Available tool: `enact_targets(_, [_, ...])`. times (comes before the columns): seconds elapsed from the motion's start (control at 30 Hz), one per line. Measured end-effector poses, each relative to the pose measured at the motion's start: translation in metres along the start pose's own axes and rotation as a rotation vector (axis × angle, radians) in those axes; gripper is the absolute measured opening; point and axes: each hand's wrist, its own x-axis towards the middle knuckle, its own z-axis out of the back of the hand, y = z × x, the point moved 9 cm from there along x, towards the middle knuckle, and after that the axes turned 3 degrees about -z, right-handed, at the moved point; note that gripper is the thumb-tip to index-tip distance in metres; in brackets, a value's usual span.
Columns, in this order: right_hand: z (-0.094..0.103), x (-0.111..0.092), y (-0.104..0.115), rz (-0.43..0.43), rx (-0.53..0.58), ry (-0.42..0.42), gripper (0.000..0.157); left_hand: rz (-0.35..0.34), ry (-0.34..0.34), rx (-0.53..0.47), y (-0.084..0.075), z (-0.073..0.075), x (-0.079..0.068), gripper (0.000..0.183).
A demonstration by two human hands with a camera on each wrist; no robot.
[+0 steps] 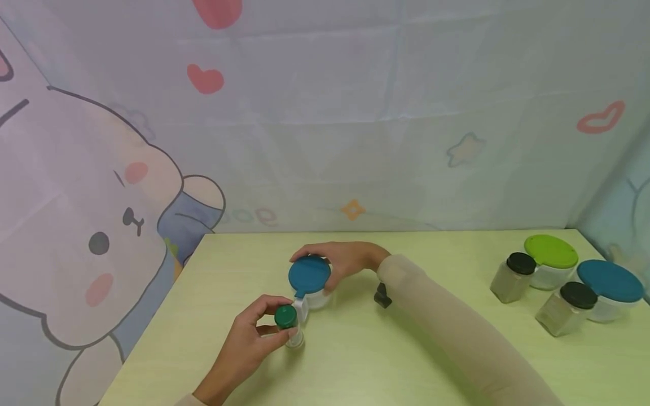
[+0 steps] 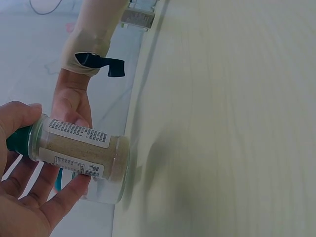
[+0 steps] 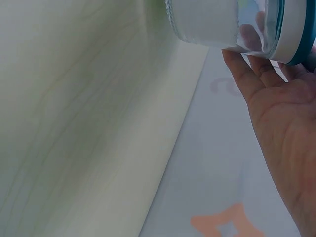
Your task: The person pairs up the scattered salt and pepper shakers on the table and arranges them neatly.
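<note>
A spice jar (image 1: 286, 316) with a green cap is held between the thumb and fingers of my left hand (image 1: 246, 334). In the left wrist view, this spice jar (image 2: 74, 150) shows brown powder and white printed labels. Just behind it stands a clear seasoning pot (image 1: 308, 274) with a blue lid and a white handle. My right hand (image 1: 350, 260) grips the pot from its far side and right, fingers around the lid's edge. The right wrist view shows white contents in the seasoning pot (image 3: 212, 24), beside the fingers of the right hand (image 3: 281, 111).
At the table's right stand two square jars with black lids, the back jar (image 1: 512, 279) and the front jar (image 1: 565, 310). Beside them are a green-lidded pot (image 1: 550, 252) and another blue-lidded pot (image 1: 609, 282). A printed curtain (image 1: 325, 141) hangs behind the pale table (image 1: 406, 361).
</note>
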Motion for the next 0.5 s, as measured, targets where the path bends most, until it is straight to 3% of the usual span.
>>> enact_targets(0.5, [0.0, 0.015, -0.002, -0.01, 0.008, 0.025, 0.083, 0.001, -0.02, 0.01, 0.004, 0.006, 0.001, 0.043])
